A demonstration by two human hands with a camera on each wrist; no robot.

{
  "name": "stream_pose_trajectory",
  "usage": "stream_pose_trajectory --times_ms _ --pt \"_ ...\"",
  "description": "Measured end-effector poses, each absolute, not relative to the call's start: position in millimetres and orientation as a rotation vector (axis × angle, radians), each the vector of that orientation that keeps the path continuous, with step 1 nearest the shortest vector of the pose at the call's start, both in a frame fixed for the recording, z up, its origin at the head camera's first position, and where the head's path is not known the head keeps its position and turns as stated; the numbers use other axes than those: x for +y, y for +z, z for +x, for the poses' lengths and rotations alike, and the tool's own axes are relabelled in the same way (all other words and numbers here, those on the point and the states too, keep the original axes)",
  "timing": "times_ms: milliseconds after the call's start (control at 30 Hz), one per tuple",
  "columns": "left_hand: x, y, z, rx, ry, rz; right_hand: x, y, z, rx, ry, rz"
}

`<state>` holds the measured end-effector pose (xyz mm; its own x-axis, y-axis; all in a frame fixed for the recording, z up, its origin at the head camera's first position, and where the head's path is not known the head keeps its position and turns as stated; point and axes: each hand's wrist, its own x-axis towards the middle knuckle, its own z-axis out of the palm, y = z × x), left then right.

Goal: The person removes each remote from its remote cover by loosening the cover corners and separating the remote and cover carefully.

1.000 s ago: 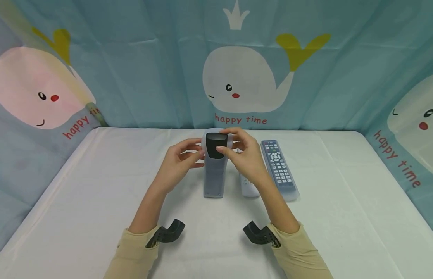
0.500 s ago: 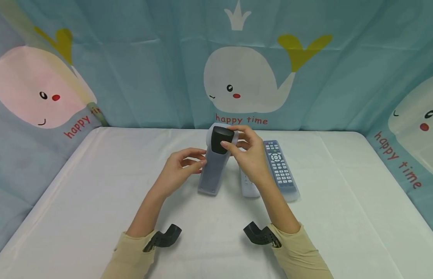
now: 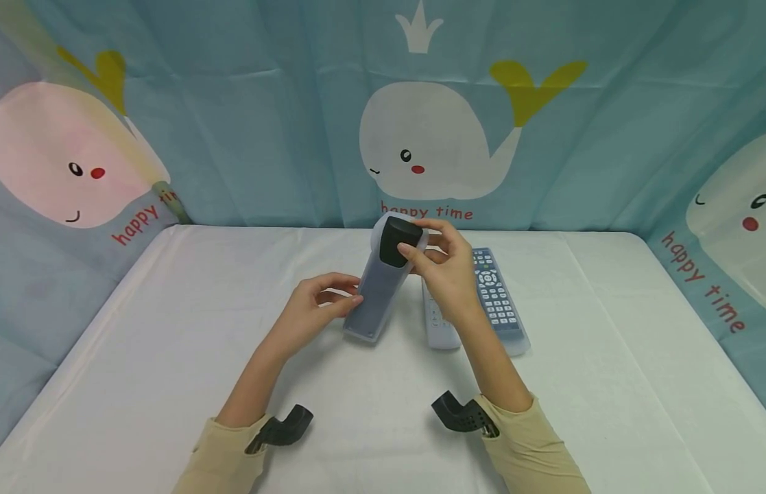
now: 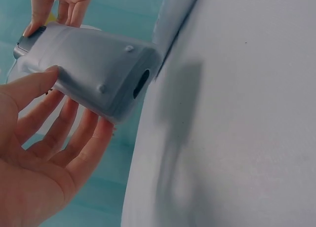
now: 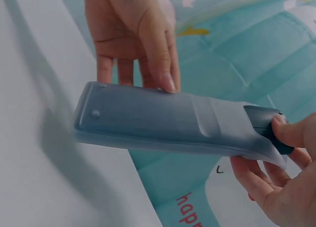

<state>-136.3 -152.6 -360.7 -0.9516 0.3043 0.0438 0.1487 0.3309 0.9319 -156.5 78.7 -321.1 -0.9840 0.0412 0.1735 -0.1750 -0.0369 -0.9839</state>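
Held remote control (image 3: 393, 239) is tilted in the air above the bench (image 3: 617, 384), between both hands, button side turned away. Most of its length is inside a cloudy soft sleeve (image 3: 378, 291); only the black end pokes out at the sleeve's flared mouth. Black end is held by the right hand (image 3: 449, 278): thumb pressed on the black face, other fingers bent in behind. Sleeve is pinched lightly along its side by the left hand (image 3: 311, 305), thumb on the near edge, fingers fairly straight behind it. Progress, as judged: long body is done, covered right down to the closed end; black end is left bare. Whether the remote is being fitted or drawn out can't be told from this moment. To the right on the bench, a dark remote (image 3: 500, 305) is laid button side up, apparently fully sleeved, so that one reads as done. Beside it, a pale remote (image 3: 442, 336) is partly hidden by the right hand; whether it is sleeved can't be told for sure. Neither is touched, as far as can be seen.
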Motion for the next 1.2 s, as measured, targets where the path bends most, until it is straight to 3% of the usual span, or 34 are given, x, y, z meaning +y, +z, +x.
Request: stream_pose_trajectory --times_ms 733,1200 --pt "-171 -359 -138 2.302 1.590 0.434 83 -318 -156 -2.051 2.201 0.041" --pt "-182 -348 -134 2.410 1.560 0.567 101 -318 -160 -2.231 2.196 0.261"
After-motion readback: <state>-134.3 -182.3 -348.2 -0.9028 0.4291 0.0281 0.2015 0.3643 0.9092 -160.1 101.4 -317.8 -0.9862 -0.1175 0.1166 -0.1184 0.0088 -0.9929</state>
